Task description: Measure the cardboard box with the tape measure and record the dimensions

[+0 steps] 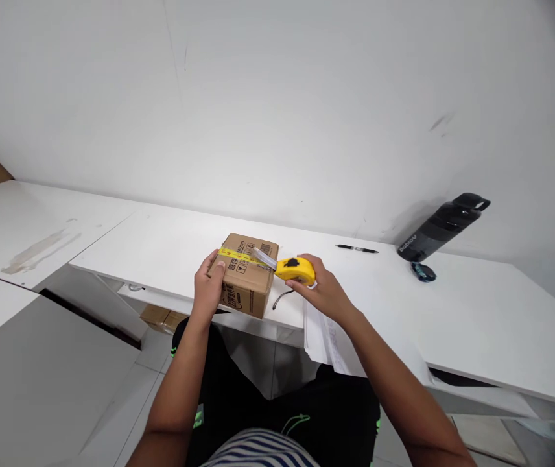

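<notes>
A small brown cardboard box (253,302) with black print sits at the front edge of the white desk. My left hand (208,287) grips its left side, thumb on the top face beside the end of a yellow measuring blade (235,254). The blade runs across the top of the box, and part of it shines with glare. In my right hand (329,290) is a yellow tape measure (297,270), held at the box's right edge with fingers closed around the case. A dark wrist cord (282,298) hangs from it onto the desk.
White paper sheets (320,334) overhang the desk's front edge. A black pen (356,248) lies farther back. A black bottle (445,227) leans against the wall, with a small dark object (423,272) in front. Cartons (163,318) rest below the desk (170,240).
</notes>
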{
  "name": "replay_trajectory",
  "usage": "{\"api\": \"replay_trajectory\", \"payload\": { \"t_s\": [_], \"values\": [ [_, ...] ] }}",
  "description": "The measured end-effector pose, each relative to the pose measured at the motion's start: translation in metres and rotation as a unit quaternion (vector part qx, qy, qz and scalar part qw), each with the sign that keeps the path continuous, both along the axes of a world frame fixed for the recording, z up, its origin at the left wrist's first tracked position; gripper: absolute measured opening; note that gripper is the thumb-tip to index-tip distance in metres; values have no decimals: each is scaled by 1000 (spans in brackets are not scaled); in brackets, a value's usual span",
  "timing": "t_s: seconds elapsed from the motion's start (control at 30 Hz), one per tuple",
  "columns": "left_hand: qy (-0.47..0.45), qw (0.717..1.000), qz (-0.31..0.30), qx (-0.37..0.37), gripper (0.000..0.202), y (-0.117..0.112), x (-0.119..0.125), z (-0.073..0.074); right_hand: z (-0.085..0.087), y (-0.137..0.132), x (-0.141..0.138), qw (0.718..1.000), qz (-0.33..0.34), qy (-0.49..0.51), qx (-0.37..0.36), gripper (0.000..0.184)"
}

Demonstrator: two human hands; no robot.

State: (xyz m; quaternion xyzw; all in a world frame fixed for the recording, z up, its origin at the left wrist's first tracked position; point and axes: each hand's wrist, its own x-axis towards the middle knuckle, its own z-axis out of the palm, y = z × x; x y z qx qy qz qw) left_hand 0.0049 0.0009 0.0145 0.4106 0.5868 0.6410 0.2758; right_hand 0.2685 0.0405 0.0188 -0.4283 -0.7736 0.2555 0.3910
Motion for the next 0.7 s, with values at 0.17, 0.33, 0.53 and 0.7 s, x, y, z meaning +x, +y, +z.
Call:
{"api": "replay_trajectory", "payload": {
  "t_s": [0.17,0.33,0.53,0.7],
  "values": [
    [-11,1000,-9,-3,48,-2,2,3,-26,-1,-10,993,-37,108,-37,58],
    [7,1000,-16,-13,49,1,0,3,-32,-5,-24,980,-50,187,-54,58],
    [284,935,155,145,41,-38,19,5,-50,-45,-34,931,-129,335,-72,59],
    [280,932,-167,157,24,-85,62,-14,-77,-113,-37,912,-32,398,-93,55]
  ]
}}
